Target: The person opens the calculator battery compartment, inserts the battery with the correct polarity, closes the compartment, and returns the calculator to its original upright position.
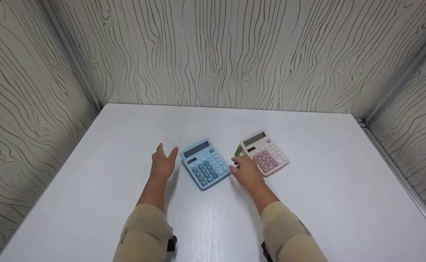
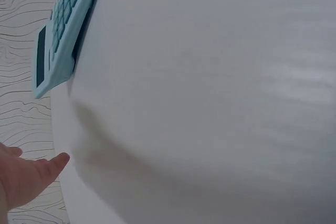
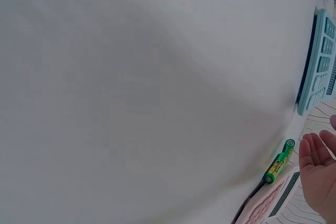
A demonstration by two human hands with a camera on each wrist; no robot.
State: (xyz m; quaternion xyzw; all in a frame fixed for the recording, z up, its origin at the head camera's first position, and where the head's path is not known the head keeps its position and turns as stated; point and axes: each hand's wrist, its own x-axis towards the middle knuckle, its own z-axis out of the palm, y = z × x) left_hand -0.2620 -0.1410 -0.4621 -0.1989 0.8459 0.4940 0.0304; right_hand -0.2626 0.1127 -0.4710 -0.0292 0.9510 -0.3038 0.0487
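A blue calculator [image 1: 205, 163] lies face up and slightly turned on the white table. To its left, my left hand [image 1: 163, 165] is held with thumb and fingers spread, apart from it. My right hand [image 1: 247, 171] is between the blue calculator and a pink calculator [image 1: 265, 153], its fingers loosely bent and nothing seen in them. Green batteries [image 3: 280, 162], apparently two, lie against the pink calculator's left side; the right hand partly hides them in the head view. In the left wrist view, part of the left hand [image 2: 26, 177] shows beyond the blue calculator [image 2: 63, 30].
The white tabletop [image 1: 107, 153] extends around both calculators. Panels with a wood-grain pattern [image 1: 213, 54] stand at the back and both sides. Metal edging [image 1: 409, 189] runs along the right side of the table.
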